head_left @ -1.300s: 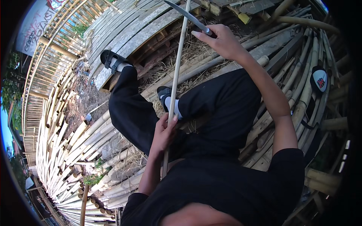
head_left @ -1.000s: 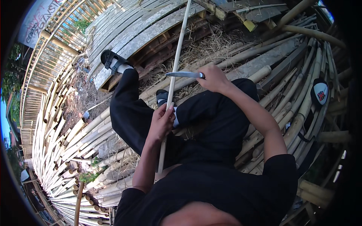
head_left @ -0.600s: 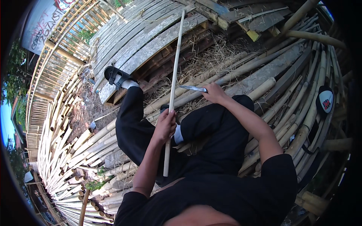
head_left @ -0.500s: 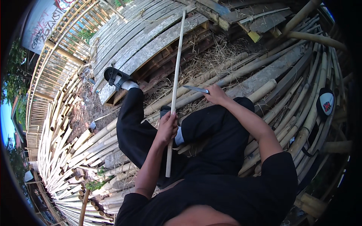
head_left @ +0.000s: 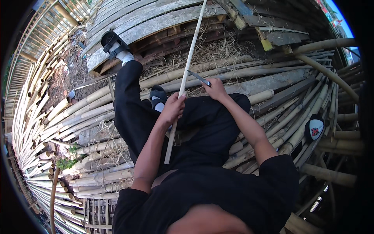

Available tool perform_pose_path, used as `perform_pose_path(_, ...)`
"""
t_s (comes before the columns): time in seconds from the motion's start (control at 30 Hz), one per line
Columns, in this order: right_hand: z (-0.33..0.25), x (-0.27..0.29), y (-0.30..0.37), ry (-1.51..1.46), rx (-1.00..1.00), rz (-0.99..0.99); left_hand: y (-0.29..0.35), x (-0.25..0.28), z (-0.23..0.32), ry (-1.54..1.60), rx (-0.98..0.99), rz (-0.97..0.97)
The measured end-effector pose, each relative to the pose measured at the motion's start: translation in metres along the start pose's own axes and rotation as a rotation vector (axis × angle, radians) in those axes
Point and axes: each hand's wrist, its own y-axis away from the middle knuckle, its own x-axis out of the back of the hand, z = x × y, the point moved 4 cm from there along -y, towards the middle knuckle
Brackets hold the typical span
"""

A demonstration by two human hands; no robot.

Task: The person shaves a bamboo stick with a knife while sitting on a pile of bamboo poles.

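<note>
Your left hand (head_left: 171,109) is closed around the thin bamboo strip (head_left: 187,66), which runs long from your lap away toward the planks (head_left: 148,19). Your right hand (head_left: 215,89) grips a knife (head_left: 198,77), its blade touching the strip just above the left hand.

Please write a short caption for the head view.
Left hand grips a bamboo strip; right hand sets a knife against it.

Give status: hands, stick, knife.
Left hand gripping the stick mid-length. Right hand holds the knife, blade at the stick. Stick slants over the lap, bamboo poles beneath; nothing blocking.
</note>
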Motion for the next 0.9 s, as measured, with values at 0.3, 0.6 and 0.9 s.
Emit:
perform_pose_path(0.3, -0.063, -0.031, 0.005, 0.148, -0.087, -0.123, 0.009, 0.016, -0.001, 0.007, -0.025, 0.013)
perform_pose_path(0.6, -0.076, -0.051, 0.015, 0.23, -0.046, -0.215, 0.009, 0.015, -0.002, -0.225, -0.128, 0.072)
perform_pose_path(0.9, -0.072, -0.064, -0.002, 0.228, -0.044, -0.206, 0.003, 0.027, -0.015, -0.323, -0.192, 0.122)
